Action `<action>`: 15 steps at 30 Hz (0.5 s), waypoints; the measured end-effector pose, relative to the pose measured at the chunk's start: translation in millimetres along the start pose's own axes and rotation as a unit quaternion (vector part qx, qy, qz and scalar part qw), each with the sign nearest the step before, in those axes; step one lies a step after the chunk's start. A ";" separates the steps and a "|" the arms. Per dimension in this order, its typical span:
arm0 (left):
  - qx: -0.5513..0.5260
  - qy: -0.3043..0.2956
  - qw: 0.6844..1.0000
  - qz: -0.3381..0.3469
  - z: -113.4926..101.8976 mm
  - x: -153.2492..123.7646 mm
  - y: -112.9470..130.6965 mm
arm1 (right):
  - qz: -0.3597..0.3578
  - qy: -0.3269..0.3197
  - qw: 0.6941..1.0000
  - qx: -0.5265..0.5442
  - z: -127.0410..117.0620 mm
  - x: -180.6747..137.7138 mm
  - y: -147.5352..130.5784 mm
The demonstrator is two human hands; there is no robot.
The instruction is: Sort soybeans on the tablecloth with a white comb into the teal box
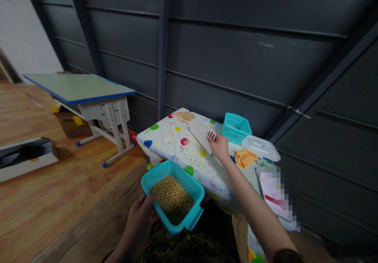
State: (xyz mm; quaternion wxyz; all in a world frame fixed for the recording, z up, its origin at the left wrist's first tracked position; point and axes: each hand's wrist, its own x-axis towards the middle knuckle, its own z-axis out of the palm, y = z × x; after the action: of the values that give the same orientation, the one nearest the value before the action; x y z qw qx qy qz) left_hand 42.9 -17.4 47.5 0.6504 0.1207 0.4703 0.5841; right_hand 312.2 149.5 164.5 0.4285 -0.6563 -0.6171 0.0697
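Camouflage-patterned clothing (pixel 183 249) is filling the bottom edge of the view, closest to the camera. Just above it, the left hand (pixel 138 219) is holding a teal tub (pixel 193 188) off the near-left edge of the tabletop (pixel 169 143); its grip is closing on the tub's near-left wall, with the thumb lying over the rim. The tub is sitting roughly level and is carrying a heap of tan beans (pixel 173 200) that is reaching close to the rim.

The right hand (pixel 220 147) is stretching forward over the tabletop, its grip clamping the near end of a white scraper (pixel 201 135). The scraper is lying at a slant across the cloth, its far end pointing toward a small pile of loose grain (pixel 184 116) at the far corner. The cloth covering the tabletop is showing coloured dots and squiggles; any lettering among them is too small to read.

To the right of that hand, a second teal tub (pixel 235 127) is standing open, a white lid (pixel 260 147) is lying just beside it, and a crumpled orange cloth (pixel 245 157) is resting in front of the lid. A sheet of paper (pixel 276 194) is sitting at the right edge, pixelated, so its print cannot be read.

Well apart to the left, a desk (pixel 76 87) with a green top and blue edging is standing on the wooden floor (pixel 44 192), with a cardboard box (pixel 72 126) under it. A dark grey panelled wall (pixel 236 58) is running behind everything.
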 end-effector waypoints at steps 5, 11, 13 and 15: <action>-0.002 0.018 1.000 0.000 -3.9 6.2 -1.7 | -0.003 -0.017 1.000 0.010 10.2 6.2 3.1; -0.003 0.015 1.000 -0.015 -3.2 4.3 1.2 | -0.015 -0.029 0.999 0.011 19.9 12.9 1.7; 0.000 0.021 1.000 -0.013 -2.6 3.3 1.9 | -0.014 -0.020 1.000 0.003 22.0 15.6 0.2; -0.001 0.020 1.000 -0.011 -2.7 2.9 1.9 | -0.017 -0.012 1.000 -0.009 23.3 17.4 -0.9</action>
State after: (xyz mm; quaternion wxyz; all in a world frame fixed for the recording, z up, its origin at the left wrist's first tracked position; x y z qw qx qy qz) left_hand 39.3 -15.3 46.1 0.6476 0.1030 0.4837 0.5797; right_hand 301.1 175.7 158.2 0.4159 -0.6489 -0.6338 0.0650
